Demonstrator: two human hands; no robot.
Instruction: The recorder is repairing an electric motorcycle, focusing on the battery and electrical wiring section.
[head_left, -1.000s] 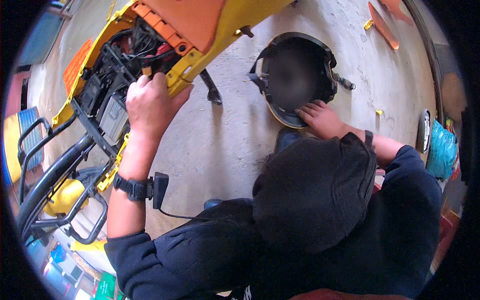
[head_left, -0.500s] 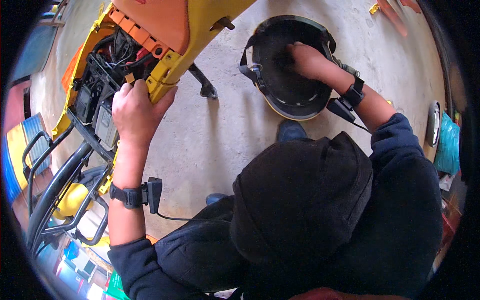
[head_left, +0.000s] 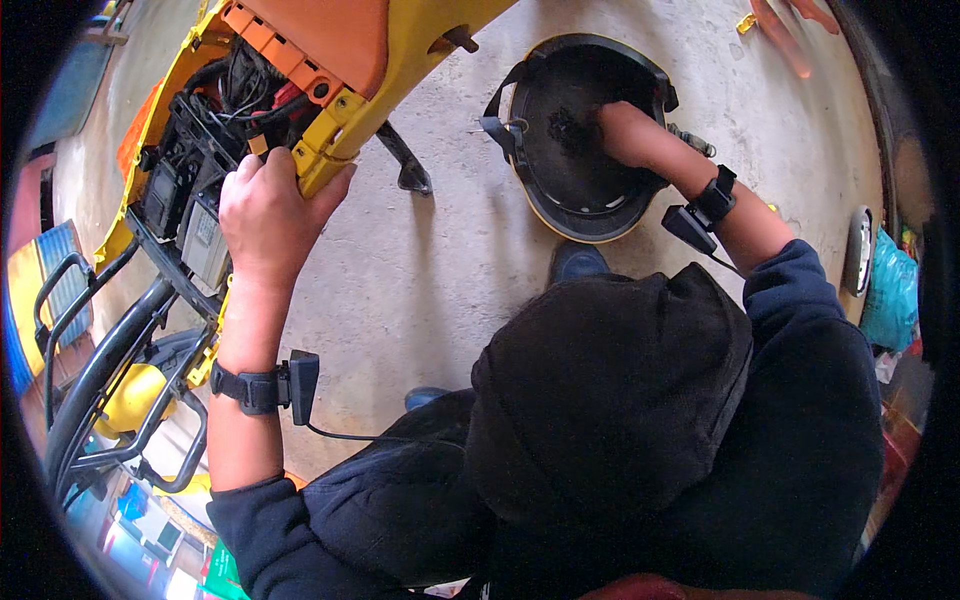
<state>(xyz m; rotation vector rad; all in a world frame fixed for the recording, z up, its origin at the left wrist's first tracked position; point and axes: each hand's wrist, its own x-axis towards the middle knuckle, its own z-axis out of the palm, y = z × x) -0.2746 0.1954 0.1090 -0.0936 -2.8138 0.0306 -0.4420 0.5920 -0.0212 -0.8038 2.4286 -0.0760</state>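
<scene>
My left hand (head_left: 268,215) is closed round the lower end of a yellow plastic body panel (head_left: 328,150) on a scooter, thumb on one side and fingers curled on the other. Just beside it, an open bay shows black wiring (head_left: 245,85) and a grey box-shaped part (head_left: 204,245). An upturned helmet (head_left: 590,212) with a black inside rests on the concrete floor. Down in its bowl is my right hand (head_left: 632,135), fingers curled; their tips are hidden. Next to these fingers lies a cluster of small dark pieces (head_left: 570,130), too small to name.
Above the bay is an orange panel (head_left: 335,40). A black stand (head_left: 405,165) juts out beneath the scooter. Black tube bars (head_left: 110,330) and a yellow rounded thing (head_left: 138,398) lie at the left. A teal plastic bag (head_left: 890,290) is at the far right.
My right hand has shifted slightly right and down inside the helmet, uncovering the dark cluster. My left hand stays on the panel.
</scene>
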